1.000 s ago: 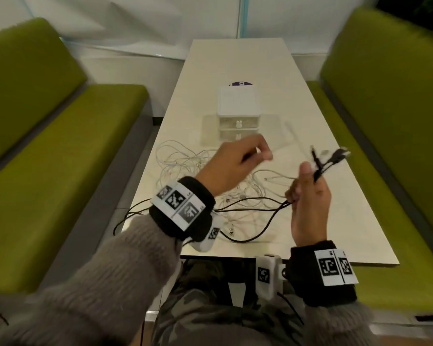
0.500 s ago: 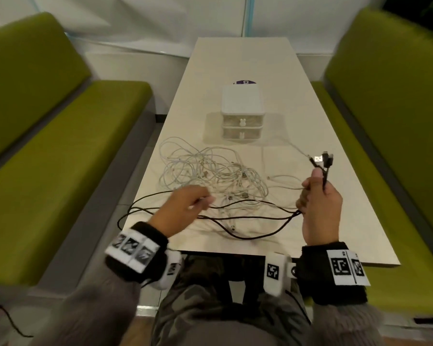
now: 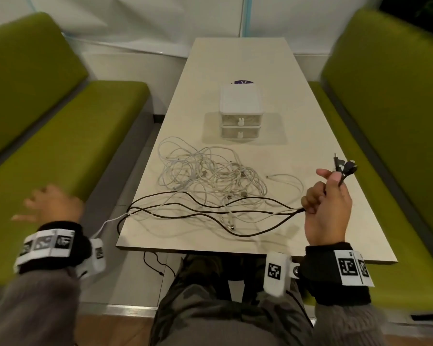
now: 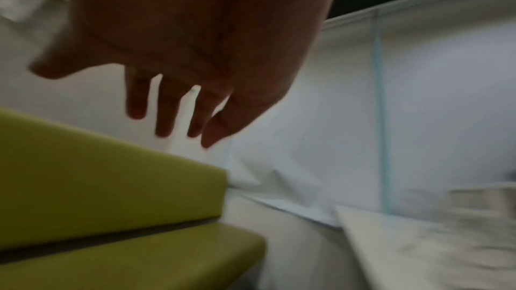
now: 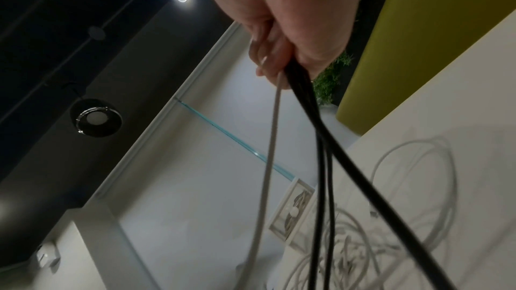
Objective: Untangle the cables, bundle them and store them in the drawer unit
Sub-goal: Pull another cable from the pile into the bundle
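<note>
The black cable (image 3: pixel 185 213) lay in long loops running left to right across the near part of the bench (image 3: pixel 298 116), its strands gathered at the right and rising into the right hand (image 3: pixel 328 208), with the plug ends (image 3: pixel 345 167) sticking up and away above the fist. At the left its loops reached the bench's edge and one strand hung over it. Behind it the white cables (image 3: pixel 210 176) sat in a tangled heap at mid-bench, and further back stood the drawer unit (image 3: pixel 240 113), both drawers shut, fronts facing the person. The pale bench ran lengthwise away from the person between two green sofas (image 3: pixel 60 136), toward a white wall. The right grip was closed around the black strands, and, as the right wrist view suggested, perhaps a white one (image 5: pixel 272 140) too. The left hand (image 3: pixel 53 203), blurred, hovered off the bench's left side over the sofa seat with fingers (image 4: pixel 164 114) spread, holding nothing.
</note>
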A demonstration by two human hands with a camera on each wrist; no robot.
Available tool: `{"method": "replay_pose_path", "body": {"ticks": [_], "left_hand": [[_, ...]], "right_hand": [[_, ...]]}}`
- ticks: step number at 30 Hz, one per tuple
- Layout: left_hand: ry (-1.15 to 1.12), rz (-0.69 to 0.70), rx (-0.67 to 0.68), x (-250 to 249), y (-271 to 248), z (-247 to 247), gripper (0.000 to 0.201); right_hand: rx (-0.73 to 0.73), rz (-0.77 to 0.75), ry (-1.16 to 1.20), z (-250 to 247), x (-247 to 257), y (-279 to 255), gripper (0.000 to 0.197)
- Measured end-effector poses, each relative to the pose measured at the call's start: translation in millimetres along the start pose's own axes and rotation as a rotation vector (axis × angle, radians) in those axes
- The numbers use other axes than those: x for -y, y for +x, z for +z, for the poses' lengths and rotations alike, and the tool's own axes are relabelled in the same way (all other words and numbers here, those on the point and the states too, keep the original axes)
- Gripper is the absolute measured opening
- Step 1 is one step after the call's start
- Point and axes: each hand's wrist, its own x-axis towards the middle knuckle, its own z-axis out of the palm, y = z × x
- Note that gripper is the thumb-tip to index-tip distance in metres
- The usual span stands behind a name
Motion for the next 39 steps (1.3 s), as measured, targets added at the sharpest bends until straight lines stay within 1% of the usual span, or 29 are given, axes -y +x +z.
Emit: {"method": "replay_pose_path", "body": {"ticks": [1,2,3,4,5,6,7,9,10,12,13,14,15,16,18,20,21,22,23,24,26,27,28,30,31,32,35,39], "left_hand": [[-0.102,0.189,-0.105,-23.1,-20.0,-7.8,0.041],[-0.235,0.444,-0.184,-48.2,-46.0,-14.6,0.040],[-0.388,0.682,-0.173,-70.3,-74.2,-19.4,0.041],[-0.526,0.865,-0.050,-93.4,-106.8,-24.7,0.043],[-0.617,0.998,0.147,-112.5,-138.5,-28.0,0.048],[-0.629,1.108,0.347,-128.3,-168.0,-28.9,0.056],[-0.558,1.212,0.488,-143.6,-196.1,-30.7,0.063],[-0.370,1.361,0.643,-162.6,-235.2,-20.4,0.071],[-0.319,1.386,0.699,-168.3,-245.9,-12.9,0.069],[-0.315,1.365,0.774,-177.1,-255.2,0.2,0.051],[-0.309,1.361,0.757,-179.8,-256.2,5.4,0.039],[-0.302,1.376,0.703,-180.9,-255.3,12.4,0.028],[-0.299,1.393,0.685,-179.6,-253.7,18.4,0.021],[-0.292,1.394,0.719,-176.0,-251.8,21.9,0.019],[-0.277,1.366,0.858,-167.5,-251.3,24.0,0.020],[-0.268,1.344,1.010,-160.7,-250.6,22.7,0.027],[-0.274,1.347,1.071,-158.7,-248.7,20.6,0.032],[-0.295,1.341,1.100,-158.4,-243.9,17.9,0.037],[-0.334,1.319,1.083,-160.4,-235.9,14.7,0.040],[-0.389,1.270,1.025,-163.6,-225.5,12.3,0.039],[-0.446,1.125,0.887,-171.0,-203.0,8.6,0.029],[-0.401,1.079,0.851,-173.6,-192.7,9.6,0.023],[-0.305,1.077,0.834,-175.3,-185.0,11.1,0.020],[-0.089,1.170,0.786,-176.5,-177.7,15.8,0.014],[-0.034,1.221,0.760,-175.0,-177.2,18.6,0.010],[-0.021,1.255,0.747,-172.5,-177.3,21.5,0.007],[-0.020,1.287,0.724,-166.9,-180.8,29.8,0.008],[0.061,1.330,0.671,-165.4,-183.5,36.2,0.020]], "right_hand": [[0.023,0.011,0.010,3.5,-2.2,-2.3,0.030],[0.049,0.024,0.019,7.1,-4.5,-4.8,0.028],[0.075,0.037,0.026,10.6,-6.8,-7.5,0.027],[0.102,0.050,0.035,14.0,-8.8,-10.4,0.026],[0.128,0.061,0.046,17.3,-10.7,-13.1,0.025],[0.151,0.070,0.058,20.2,-11.8,-15.7,0.025],[0.171,0.081,0.069,22.5,-12.3,-18.0,0.026],[0.203,0.113,0.093,25.5,-11.0,-21.9,0.029],[0.212,0.134,0.101,26.4,-9.9,-23.0,0.032],[0.212,0.169,0.098,26.5,-7.1,-23.3,0.037],[0.207,0.180,0.098,26.0,-5.5,-22.6,0.038],[0.199,0.189,0.108,25.8,-4.0,-21.5,0.038],[0.185,0.199,0.126,25.0,-3.1,-20.1,0.039],[0.169,0.210,0.146,23.7,-3.1,-18.6,0.040],[0.137,0.229,0.169,21.0,-5.9,-15.6,0.039],[0.115,0.245,0.159,19.0,-11.7,-14.9,0.035],[0.107,0.250,0.149,18.4,-14.2,-14.9,0.032],[0.105,0.254,0.139,18.1,-15.5,-14.8,0.031],[0.109,0.255,0.128,18.1,-15.6,-14.3,0.030],[0.115,0.257,0.117,18.4,-14.2,-13.5,0.030],[0.116,0.270,0.098,17.2,-10.2,-11.8,0.029],[0.115,0.283,0.090,16.8,-9.0,-11.2,0.028],[0.117,0.298,0.083,16.9,-8.5,-11.4,0.027],[0.122,0.316,0.075,17.7,-8.1,-12.8,0.026],[0.122,0.318,0.075,17.8,-8.1,-13.3,0.026],[0.121,0.317,0.078,17.7,-7.7,-13.3,0.026],[0.116,0.312,0.087,14.9,-5.8,-12.2,0.026],[0.118,0.316,0.092,14.3,-4.7,-11.9,0.028]]}}
